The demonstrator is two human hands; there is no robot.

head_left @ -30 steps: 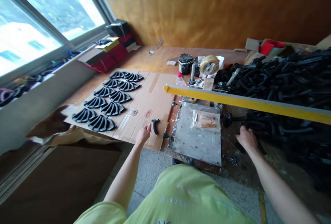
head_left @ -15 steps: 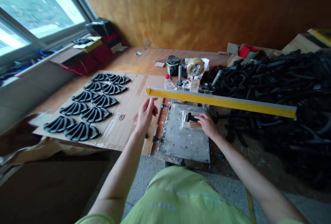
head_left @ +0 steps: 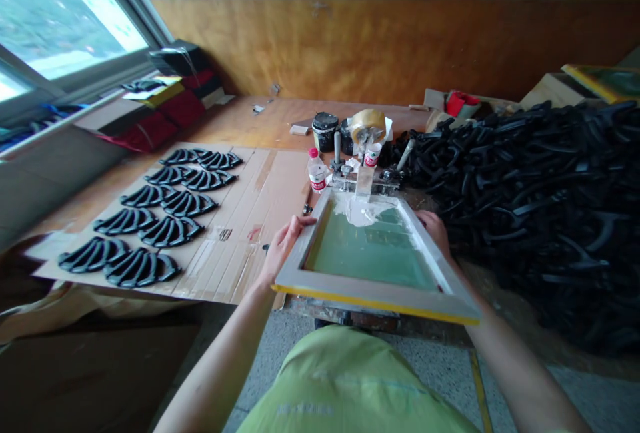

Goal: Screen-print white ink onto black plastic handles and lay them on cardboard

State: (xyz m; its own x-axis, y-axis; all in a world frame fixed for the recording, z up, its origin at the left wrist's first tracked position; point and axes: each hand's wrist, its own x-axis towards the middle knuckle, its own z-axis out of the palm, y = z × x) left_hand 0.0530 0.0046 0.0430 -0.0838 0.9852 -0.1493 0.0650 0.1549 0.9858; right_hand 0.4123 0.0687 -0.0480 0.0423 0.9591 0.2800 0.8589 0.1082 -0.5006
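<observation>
Along the middle of the workbench's front edge, a framed screen [head_left: 373, 286] lies between the two hands, its far rail up against a metal clamp assembly [head_left: 345, 182] and its near rail, lined with a yellow strip [head_left: 375, 304], jutting out over the floor. The left hand [head_left: 284, 246] grips the left rail, fingers reaching over the top. The right hand [head_left: 436, 230] touches the right rail; the frame hides part of it, so I cannot tell how far its fingers are closed. White paste [head_left: 361, 212] spreads across the greenish mesh [head_left: 367, 253] near the far rail.

Just past the screen's far left corner stands a red-capped bottle [head_left: 317, 174], with a dark tub [head_left: 325, 133] and a tape roll [head_left: 367, 126] behind. Toward the left edge of the cardboard sheet [head_left: 265, 200], fans of black curved pieces [head_left: 170, 233] lie in two columns. A heap of black parts [head_left: 540, 220] covers the bench's right side. Beside the left wrist sits something small and dark, perhaps another piece.
</observation>
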